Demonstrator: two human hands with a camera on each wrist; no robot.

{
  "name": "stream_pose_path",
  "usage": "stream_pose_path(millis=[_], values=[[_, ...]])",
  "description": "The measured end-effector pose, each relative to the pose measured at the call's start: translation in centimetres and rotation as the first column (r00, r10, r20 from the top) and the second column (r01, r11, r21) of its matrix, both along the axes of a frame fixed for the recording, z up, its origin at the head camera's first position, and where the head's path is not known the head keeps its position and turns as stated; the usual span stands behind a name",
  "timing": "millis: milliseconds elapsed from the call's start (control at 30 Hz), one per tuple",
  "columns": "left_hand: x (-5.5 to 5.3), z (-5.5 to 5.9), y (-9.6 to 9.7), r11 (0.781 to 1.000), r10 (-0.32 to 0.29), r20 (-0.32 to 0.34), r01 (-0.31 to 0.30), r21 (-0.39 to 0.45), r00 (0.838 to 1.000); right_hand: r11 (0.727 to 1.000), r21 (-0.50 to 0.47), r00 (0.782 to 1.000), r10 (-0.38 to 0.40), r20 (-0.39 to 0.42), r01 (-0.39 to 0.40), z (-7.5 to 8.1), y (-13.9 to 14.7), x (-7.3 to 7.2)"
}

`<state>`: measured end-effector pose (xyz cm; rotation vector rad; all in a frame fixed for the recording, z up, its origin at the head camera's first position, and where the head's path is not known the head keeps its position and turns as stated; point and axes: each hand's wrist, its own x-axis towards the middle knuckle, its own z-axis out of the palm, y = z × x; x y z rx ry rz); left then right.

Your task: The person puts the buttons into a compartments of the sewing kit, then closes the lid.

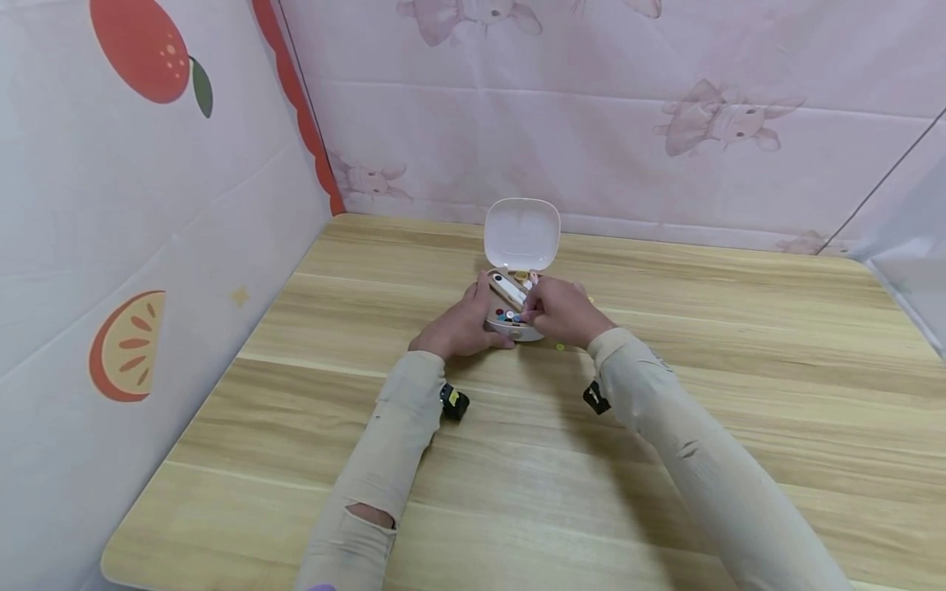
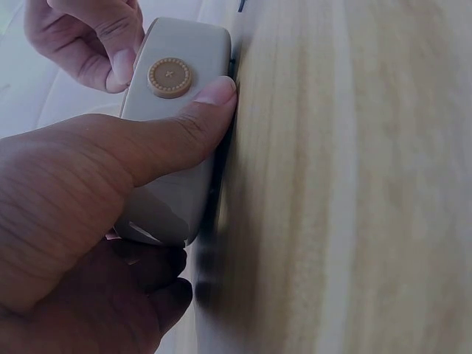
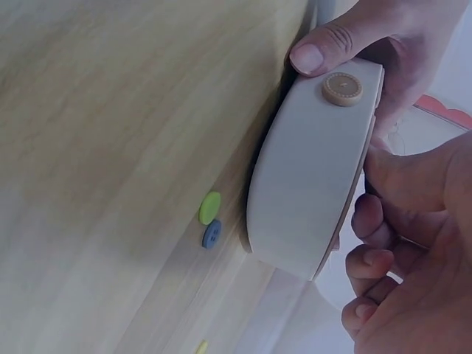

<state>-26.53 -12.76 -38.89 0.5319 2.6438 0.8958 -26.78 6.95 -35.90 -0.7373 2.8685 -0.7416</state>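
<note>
One case (image 1: 517,320), two hands, two loose buttons (image 3: 209,208).

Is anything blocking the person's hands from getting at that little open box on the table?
Nothing visible does. The left hand already grips the box by its side, thumb beside the round button, and the right hand reaches into it under the raised lid.

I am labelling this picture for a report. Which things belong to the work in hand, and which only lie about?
In hand: left hand gripping sewing box; right hand reaching inside; open lid.
Lying about: green button, blue button beside the box; table.
</note>
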Motion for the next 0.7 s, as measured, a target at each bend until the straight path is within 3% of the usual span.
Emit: stream_pose_path(millis=[700], values=[[-0.22,-0.33,0.29,1.0,0.02,0.014,-0.02,0.002,1.0,0.999,-0.031,1.0,-0.012,-0.015,0.011,-0.08,0.15,0.16]])
